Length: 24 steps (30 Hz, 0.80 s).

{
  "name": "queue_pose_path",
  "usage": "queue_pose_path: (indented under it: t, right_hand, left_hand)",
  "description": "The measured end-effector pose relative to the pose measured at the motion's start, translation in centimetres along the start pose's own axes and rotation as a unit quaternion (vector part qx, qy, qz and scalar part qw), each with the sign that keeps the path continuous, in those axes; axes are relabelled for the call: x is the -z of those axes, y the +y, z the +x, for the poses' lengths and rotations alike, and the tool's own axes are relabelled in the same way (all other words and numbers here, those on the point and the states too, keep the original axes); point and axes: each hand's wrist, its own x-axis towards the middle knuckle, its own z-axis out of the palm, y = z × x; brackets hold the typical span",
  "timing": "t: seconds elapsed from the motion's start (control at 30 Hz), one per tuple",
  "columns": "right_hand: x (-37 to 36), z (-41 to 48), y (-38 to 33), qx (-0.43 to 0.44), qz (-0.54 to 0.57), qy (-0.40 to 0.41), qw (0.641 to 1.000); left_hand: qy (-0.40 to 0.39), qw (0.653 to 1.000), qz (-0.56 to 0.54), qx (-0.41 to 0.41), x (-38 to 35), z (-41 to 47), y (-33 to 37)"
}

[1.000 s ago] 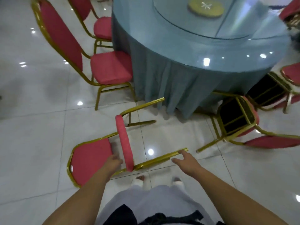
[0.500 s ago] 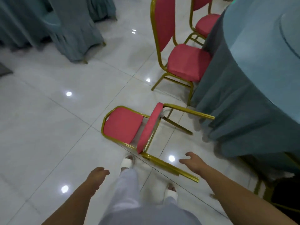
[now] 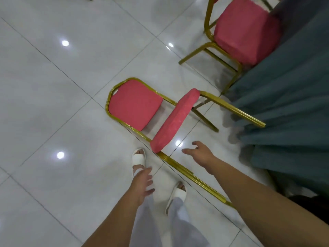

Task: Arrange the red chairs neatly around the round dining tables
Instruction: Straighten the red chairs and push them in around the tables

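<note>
1. A fallen chair (image 3: 175, 120) is being carried by the floor (image 3: 53, 90), about the middle of the visible tiling. It is lying tipped onto its back.
2. Its padded backrest is being pressed flat against the tiles, while the seat pad is being held up on edge above it.
3. The upholstery is being shown as pinkish-red fabric, and the tubular frame as glossy gold metal.
4. The legs are being stretched out level toward the tablecloth (image 3: 284, 107). One leg tip is being seen against the cloth's hem, though contact cannot be told.
5. An upright chair (image 3: 245, 31) of the same kind is being kept at the upper right, its seat tucked against the tablecloth.
6. The left hand (image 3: 142, 182) is being held empty with fingers loosely spread, over the pale trousers (image 3: 179, 216) and apart from the fallen chair.
7. The right hand (image 3: 201, 154) is being held out empty, fingers spread and slightly bent, just beside the near end of the seat pad and touching nothing.
8. The floor is being shown as glossy white tiles with thin dark seams, and bright round lights are being reflected in it.
9. The grey-teal tablecloth is being hung in folds down to the floor along the right side.
10. White sandals (image 3: 138, 158) are being worn, planted beside the chair's near side rail.
</note>
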Motion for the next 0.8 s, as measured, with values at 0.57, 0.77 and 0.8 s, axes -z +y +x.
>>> queue_pose_path:
  t: [0.57, 0.77, 0.8]
  right_hand:
    - [-8.5, 16.8, -6.3, -0.148, 0.395, 0.071, 0.904]
    - [-9.2, 17.2, -5.9, -0.106, 0.388, 0.100, 0.910]
    - [-9.3, 17.3, -6.3, -0.099, 0.399, 0.097, 0.906]
  left_hand:
    - [-0.137, 0.967, -0.095, 0.194, -4.6, 17.7, 8.4]
    - [-0.123, 0.956, -0.112, 0.240, -4.7, 18.2, 9.3]
    - [-0.109, 0.957, -0.123, 0.241, -4.9, 18.2, 9.5]
